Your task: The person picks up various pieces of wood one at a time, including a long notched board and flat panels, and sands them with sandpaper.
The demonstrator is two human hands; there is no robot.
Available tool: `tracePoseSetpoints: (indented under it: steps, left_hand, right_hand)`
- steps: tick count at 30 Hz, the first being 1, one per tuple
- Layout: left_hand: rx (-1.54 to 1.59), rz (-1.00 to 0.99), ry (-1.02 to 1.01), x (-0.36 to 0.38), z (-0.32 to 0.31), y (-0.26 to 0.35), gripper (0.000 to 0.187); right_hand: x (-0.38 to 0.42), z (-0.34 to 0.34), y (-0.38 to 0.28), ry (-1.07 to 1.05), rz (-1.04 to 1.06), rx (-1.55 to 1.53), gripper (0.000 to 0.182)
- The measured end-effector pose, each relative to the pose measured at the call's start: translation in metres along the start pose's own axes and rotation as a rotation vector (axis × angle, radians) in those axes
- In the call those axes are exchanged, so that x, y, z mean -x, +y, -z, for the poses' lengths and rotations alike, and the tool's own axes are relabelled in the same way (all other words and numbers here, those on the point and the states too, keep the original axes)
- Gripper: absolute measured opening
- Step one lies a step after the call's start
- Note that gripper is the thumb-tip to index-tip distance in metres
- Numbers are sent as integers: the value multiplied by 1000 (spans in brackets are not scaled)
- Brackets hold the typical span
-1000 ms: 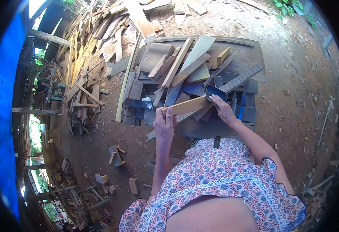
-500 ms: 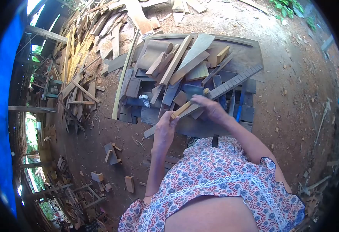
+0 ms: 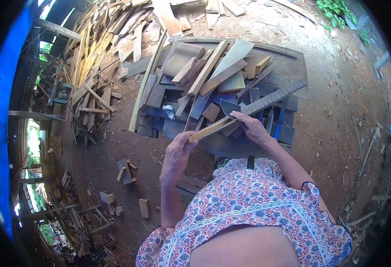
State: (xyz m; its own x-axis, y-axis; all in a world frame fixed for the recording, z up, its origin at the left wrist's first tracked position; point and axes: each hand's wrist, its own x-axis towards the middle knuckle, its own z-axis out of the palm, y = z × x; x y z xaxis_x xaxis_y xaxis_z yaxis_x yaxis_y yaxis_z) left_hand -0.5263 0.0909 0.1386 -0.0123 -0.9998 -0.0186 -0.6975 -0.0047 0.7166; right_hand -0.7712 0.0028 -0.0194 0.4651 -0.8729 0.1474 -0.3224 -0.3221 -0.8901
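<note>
The left hand point(image 3: 176, 153) has its fingers closed on one end of a pale wooden bar point(image 3: 211, 128), which slants across to the right hand point(image 3: 253, 129). There, the fingers grip a dark curved sheet point(image 3: 230, 108) at the bar's other end. A segmented grey strip point(image 3: 278, 97) lies alongside, above jumbled planks point(image 3: 224, 77).

- can't make out any readable text, numbers or logos here, tbh
- grey strip point(image 3: 278, 96) running out past the right fingers point(image 3: 239, 116) has cross lines, no legible digits
- white scrap point(image 3: 169, 112) beyond the left fingers point(image 3: 187, 136) is too small to read
</note>
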Motion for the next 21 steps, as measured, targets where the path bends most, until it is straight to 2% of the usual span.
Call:
tracePoseSetpoints:
  steps: [3,7,9,11,14,16,17,19,20,21]
  left_hand:
    - [-18,-50,-8,0,2,1,24]
    - [19,33,-7,1,-1,4,28]
    - [43,81,134,1,-7,5,31]
    - [74,92,140,2,-10,6,31]
    - [56,54,158,0,-14,3,31]
    - [8,7,165,0,-17,-1,31]
    - [33,2,187,0,-18,-3,31]
    - [58,-11,209,-2,-18,-6,31]
    - [75,3,216,-1,-18,-7,32]
    - [91,22,226,0,-19,-8,32]
  right_hand:
    - [5,-5,-9,-51,32,27,46]
    - [12,-7,-14,-57,24,83,47]
    - [18,-7,-21,-100,-25,44,46]
    - [19,-3,-31,-139,-77,8,45]
    - [4,6,-89,-163,-125,-126,46]
    - [0,4,-123,-136,204,-189,47]
    - [-1,1,-123,-130,202,-188,47]
    - [-4,-8,-114,-42,324,-58,46]
    - [-4,-12,-97,-41,324,-55,46]
    - [0,-15,-68,-22,238,-10,47]
